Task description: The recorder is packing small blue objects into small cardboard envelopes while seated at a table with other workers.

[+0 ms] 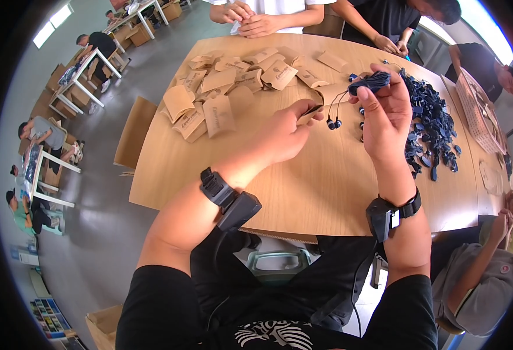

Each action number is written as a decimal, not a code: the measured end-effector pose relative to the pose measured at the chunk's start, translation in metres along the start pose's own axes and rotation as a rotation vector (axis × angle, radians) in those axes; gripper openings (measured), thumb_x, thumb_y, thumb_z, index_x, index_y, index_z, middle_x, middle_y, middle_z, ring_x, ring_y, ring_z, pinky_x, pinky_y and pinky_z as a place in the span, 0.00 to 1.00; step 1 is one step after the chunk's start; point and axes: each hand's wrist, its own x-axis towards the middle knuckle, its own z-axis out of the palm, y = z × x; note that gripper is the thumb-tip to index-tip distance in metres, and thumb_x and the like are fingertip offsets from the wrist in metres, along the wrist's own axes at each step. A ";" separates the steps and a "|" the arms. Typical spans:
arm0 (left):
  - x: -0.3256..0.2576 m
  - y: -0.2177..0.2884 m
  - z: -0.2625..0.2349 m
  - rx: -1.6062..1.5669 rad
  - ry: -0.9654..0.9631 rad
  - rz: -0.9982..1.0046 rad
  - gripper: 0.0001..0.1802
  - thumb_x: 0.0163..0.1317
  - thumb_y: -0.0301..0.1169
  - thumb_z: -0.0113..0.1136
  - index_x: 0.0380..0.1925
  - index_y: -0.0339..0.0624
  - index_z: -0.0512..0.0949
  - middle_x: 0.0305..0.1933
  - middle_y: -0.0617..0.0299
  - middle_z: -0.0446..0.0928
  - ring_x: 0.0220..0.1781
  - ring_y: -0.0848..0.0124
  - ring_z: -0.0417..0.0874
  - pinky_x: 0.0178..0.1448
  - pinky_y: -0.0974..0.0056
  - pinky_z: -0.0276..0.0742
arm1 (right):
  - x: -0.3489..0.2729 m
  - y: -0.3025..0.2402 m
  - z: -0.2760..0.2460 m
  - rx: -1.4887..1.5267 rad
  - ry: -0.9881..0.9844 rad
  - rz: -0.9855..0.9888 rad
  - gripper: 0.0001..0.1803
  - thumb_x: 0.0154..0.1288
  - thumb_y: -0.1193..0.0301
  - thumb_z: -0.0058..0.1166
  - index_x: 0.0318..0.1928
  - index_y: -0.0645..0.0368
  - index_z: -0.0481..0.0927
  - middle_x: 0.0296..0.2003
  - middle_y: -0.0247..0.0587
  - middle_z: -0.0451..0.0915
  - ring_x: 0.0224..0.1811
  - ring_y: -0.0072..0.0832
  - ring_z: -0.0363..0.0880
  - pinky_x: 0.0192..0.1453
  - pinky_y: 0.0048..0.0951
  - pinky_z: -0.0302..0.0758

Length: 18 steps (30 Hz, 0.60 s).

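Observation:
My right hand (389, 119) is closed round a bundle of dark blue wired earphones (370, 83), thumb on the coiled cable. Two earbuds (334, 123) dangle from it on thin wires, to the left of the hand. Left of them, my left hand (294, 133) grips a brown kraft pillow box (330, 92) by its near end, mostly covered by my fingers. A dark gap shows at its edge. Beyond my left hand lies a pile of similar kraft boxes (218, 87). A large heap of dark blue earphones (430, 119) spreads to the right of my right hand.
The wooden table (180, 175) reaches from my lap to two people (268, 17) at the far edge. On the right stands a pink perforated basket (479, 108), with more people beside it. A cardboard box (135, 134) sits off the table's left side.

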 end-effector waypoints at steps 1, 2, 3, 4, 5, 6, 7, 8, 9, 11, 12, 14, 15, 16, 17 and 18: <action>0.000 -0.001 0.002 0.051 0.005 0.039 0.18 0.62 0.21 0.53 0.53 0.40 0.75 0.48 0.62 0.81 0.49 0.73 0.81 0.53 0.68 0.75 | 0.001 -0.001 0.000 0.065 0.013 -0.003 0.23 0.66 0.82 0.57 0.60 0.62 0.69 0.41 0.38 0.80 0.42 0.20 0.78 0.49 0.23 0.77; 0.000 0.001 0.002 0.051 0.004 0.038 0.18 0.62 0.21 0.53 0.53 0.40 0.75 0.48 0.62 0.81 0.49 0.73 0.81 0.53 0.68 0.75 | 0.001 -0.001 0.000 0.130 0.026 -0.007 0.24 0.66 0.82 0.57 0.61 0.61 0.68 0.41 0.38 0.80 0.41 0.21 0.79 0.49 0.24 0.77; -0.001 0.003 0.001 0.138 0.004 0.068 0.17 0.61 0.22 0.55 0.51 0.39 0.76 0.47 0.59 0.82 0.49 0.70 0.82 0.53 0.67 0.75 | 0.000 -0.001 -0.003 0.119 0.010 -0.005 0.25 0.66 0.82 0.56 0.62 0.59 0.68 0.40 0.38 0.80 0.42 0.21 0.79 0.50 0.25 0.77; -0.002 0.006 0.001 0.226 0.004 0.098 0.15 0.61 0.24 0.57 0.49 0.39 0.77 0.45 0.56 0.83 0.49 0.66 0.83 0.54 0.65 0.76 | 0.000 -0.001 -0.003 0.120 0.011 -0.003 0.25 0.66 0.82 0.56 0.62 0.59 0.68 0.40 0.38 0.80 0.42 0.21 0.79 0.50 0.25 0.77; -0.003 0.009 0.001 0.226 0.004 0.095 0.15 0.61 0.24 0.57 0.49 0.39 0.77 0.45 0.56 0.83 0.49 0.66 0.83 0.54 0.65 0.76 | 0.001 0.000 -0.002 0.153 0.011 -0.032 0.24 0.66 0.82 0.56 0.62 0.59 0.68 0.41 0.39 0.81 0.42 0.22 0.80 0.51 0.26 0.77; -0.004 0.013 0.001 0.261 0.007 0.092 0.14 0.60 0.26 0.61 0.47 0.39 0.78 0.43 0.54 0.83 0.48 0.63 0.84 0.53 0.64 0.77 | 0.001 0.000 -0.001 0.186 0.012 -0.060 0.24 0.66 0.82 0.56 0.61 0.60 0.68 0.41 0.40 0.81 0.42 0.23 0.80 0.51 0.26 0.77; -0.004 0.014 0.001 0.296 0.010 0.088 0.14 0.58 0.29 0.64 0.45 0.38 0.79 0.42 0.53 0.84 0.46 0.61 0.85 0.53 0.62 0.78 | 0.001 0.000 -0.001 0.188 0.012 -0.057 0.24 0.66 0.82 0.56 0.61 0.60 0.68 0.41 0.40 0.81 0.42 0.23 0.80 0.51 0.26 0.77; -0.004 0.015 0.002 0.295 0.011 0.086 0.14 0.58 0.29 0.64 0.45 0.38 0.79 0.42 0.53 0.84 0.46 0.61 0.85 0.53 0.62 0.78 | 0.001 -0.001 -0.001 0.213 -0.006 -0.076 0.23 0.66 0.83 0.56 0.60 0.60 0.68 0.42 0.40 0.81 0.43 0.24 0.81 0.51 0.26 0.78; -0.004 0.015 0.003 0.342 0.019 0.094 0.16 0.57 0.30 0.66 0.45 0.38 0.79 0.42 0.53 0.84 0.45 0.61 0.85 0.52 0.61 0.78 | 0.001 -0.002 -0.001 0.238 -0.025 -0.095 0.23 0.66 0.83 0.56 0.60 0.60 0.68 0.42 0.41 0.81 0.44 0.25 0.81 0.51 0.26 0.78; -0.003 0.015 0.005 0.388 0.027 0.101 0.18 0.56 0.32 0.68 0.45 0.38 0.79 0.42 0.53 0.83 0.44 0.60 0.85 0.51 0.60 0.79 | 0.002 -0.004 -0.001 0.227 -0.021 -0.102 0.22 0.65 0.84 0.56 0.58 0.60 0.69 0.43 0.42 0.81 0.45 0.26 0.81 0.51 0.27 0.78; -0.003 0.015 0.006 0.389 0.036 0.110 0.17 0.56 0.32 0.69 0.44 0.38 0.79 0.42 0.53 0.84 0.44 0.61 0.85 0.50 0.61 0.79 | 0.002 -0.005 -0.001 0.215 -0.017 -0.113 0.21 0.65 0.84 0.56 0.57 0.60 0.69 0.44 0.43 0.81 0.46 0.26 0.81 0.52 0.28 0.79; -0.003 0.013 0.007 0.391 0.047 0.116 0.17 0.55 0.33 0.69 0.43 0.38 0.79 0.41 0.53 0.84 0.44 0.61 0.85 0.50 0.61 0.79 | 0.001 -0.004 -0.001 0.231 -0.031 -0.119 0.20 0.65 0.85 0.56 0.56 0.60 0.69 0.44 0.44 0.81 0.46 0.28 0.81 0.52 0.29 0.79; -0.002 0.010 0.007 0.389 0.061 0.096 0.16 0.55 0.33 0.69 0.42 0.37 0.79 0.40 0.54 0.84 0.44 0.61 0.85 0.50 0.61 0.79 | 0.001 -0.003 0.000 0.247 -0.044 -0.126 0.20 0.64 0.85 0.56 0.54 0.60 0.70 0.45 0.45 0.81 0.47 0.29 0.81 0.52 0.30 0.79; -0.002 0.007 0.007 0.386 0.076 0.077 0.16 0.55 0.32 0.69 0.41 0.37 0.80 0.39 0.54 0.84 0.43 0.61 0.85 0.49 0.62 0.79 | 0.001 -0.003 0.001 0.250 -0.047 -0.124 0.20 0.64 0.85 0.56 0.54 0.60 0.70 0.45 0.45 0.81 0.47 0.29 0.81 0.52 0.30 0.79; -0.001 0.006 0.007 0.385 0.078 0.075 0.16 0.55 0.32 0.69 0.41 0.37 0.80 0.39 0.54 0.84 0.43 0.61 0.85 0.49 0.62 0.79 | 0.000 -0.003 0.001 0.288 -0.056 -0.119 0.20 0.64 0.85 0.56 0.54 0.60 0.70 0.45 0.46 0.81 0.47 0.30 0.82 0.52 0.32 0.80; -0.001 0.005 0.007 0.367 0.071 0.075 0.15 0.55 0.32 0.68 0.41 0.38 0.80 0.39 0.54 0.84 0.42 0.62 0.85 0.49 0.62 0.79 | -0.001 -0.004 0.002 0.326 -0.065 -0.113 0.20 0.64 0.86 0.56 0.54 0.60 0.70 0.46 0.47 0.80 0.47 0.31 0.82 0.52 0.33 0.80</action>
